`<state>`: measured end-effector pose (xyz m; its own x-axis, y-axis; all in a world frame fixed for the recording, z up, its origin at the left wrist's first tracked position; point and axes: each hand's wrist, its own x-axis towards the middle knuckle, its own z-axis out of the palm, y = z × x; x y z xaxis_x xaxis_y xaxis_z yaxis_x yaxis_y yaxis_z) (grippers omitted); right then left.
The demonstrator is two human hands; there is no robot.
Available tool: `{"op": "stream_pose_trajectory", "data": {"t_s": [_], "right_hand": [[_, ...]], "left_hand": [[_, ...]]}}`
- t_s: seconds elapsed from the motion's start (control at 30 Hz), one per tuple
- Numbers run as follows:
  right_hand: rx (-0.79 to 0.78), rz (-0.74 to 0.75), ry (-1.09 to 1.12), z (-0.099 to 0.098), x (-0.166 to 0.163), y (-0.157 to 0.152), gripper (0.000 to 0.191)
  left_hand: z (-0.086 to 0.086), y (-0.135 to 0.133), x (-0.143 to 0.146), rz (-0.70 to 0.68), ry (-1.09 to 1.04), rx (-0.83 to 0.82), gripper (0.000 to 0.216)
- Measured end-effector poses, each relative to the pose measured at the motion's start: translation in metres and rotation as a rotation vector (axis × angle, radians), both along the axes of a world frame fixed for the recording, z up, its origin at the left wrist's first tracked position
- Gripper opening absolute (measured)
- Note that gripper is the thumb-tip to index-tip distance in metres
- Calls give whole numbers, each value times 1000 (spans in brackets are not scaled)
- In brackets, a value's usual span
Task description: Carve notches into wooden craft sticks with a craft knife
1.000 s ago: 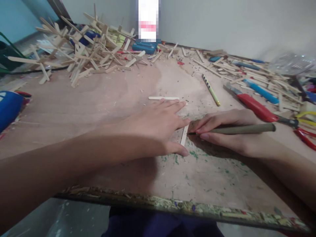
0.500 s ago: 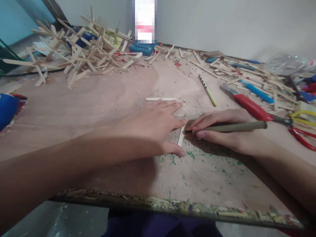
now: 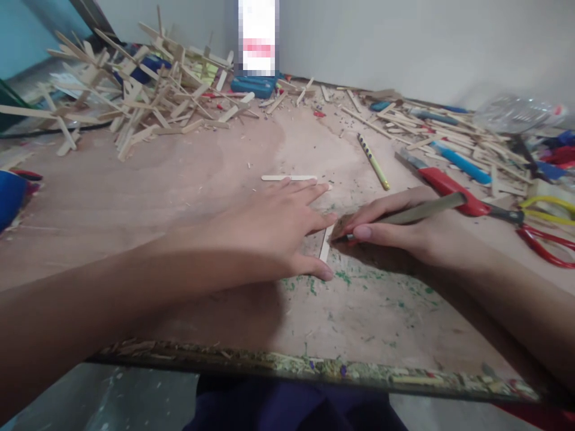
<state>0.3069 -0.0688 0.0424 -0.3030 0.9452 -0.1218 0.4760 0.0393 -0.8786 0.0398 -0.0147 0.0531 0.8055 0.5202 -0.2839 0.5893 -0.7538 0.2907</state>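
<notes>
My left hand (image 3: 274, 230) lies flat on the wooden board (image 3: 179, 197), fingers stretched out, its thumb and forefinger pressing a short wooden craft stick (image 3: 325, 244). My right hand (image 3: 399, 230) is closed round a thin olive-handled cutting tool (image 3: 420, 211), whose tip touches the upper end of that stick. A second craft stick (image 3: 290, 178) lies just beyond my left fingertips.
A heap of glued craft sticks (image 3: 135, 102) fills the back left. To the right lie a striped pencil (image 3: 372, 161), a red-handled knife (image 3: 442, 182), a blue tool (image 3: 462, 163), red and yellow pliers (image 3: 545, 230) and loose sticks. A blue box (image 3: 254, 85) stands at the back.
The tool's handle has tilted upward at its far end; both hands and the stick stay where they were. The camera has drifted slightly.
</notes>
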Motion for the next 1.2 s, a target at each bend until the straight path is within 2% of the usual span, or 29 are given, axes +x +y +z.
{"op": "stream_pose_trajectory", "data": {"t_s": [0.1,0.3,0.47,0.7,0.87,1.07,1.13,1.2], "right_hand": [[11,-14,-5,0,0,0,27],[58,-16,14,-3,-2,0,20],[113,22,9,-3,-3,-3,23],[103,72,8,3,-1,-2,16],[115,69,-2,-2,-1,-3,15],[133,70,125,-5,0,0,22],[131,114,102,-1,1,2,28],[122,119,72,3,2,4,34]], "left_hand": [[0,0,0,-4,0,3,99],[0,0,2,-4,7,10,100],[-1,0,1,-14,-13,26,98],[-1,0,2,-17,5,30,98],[-1,0,0,-10,5,21,99],[1,7,-4,-23,9,-17,103],[2,11,-9,-5,-29,11,112],[3,16,-14,8,-84,68,107]]}}
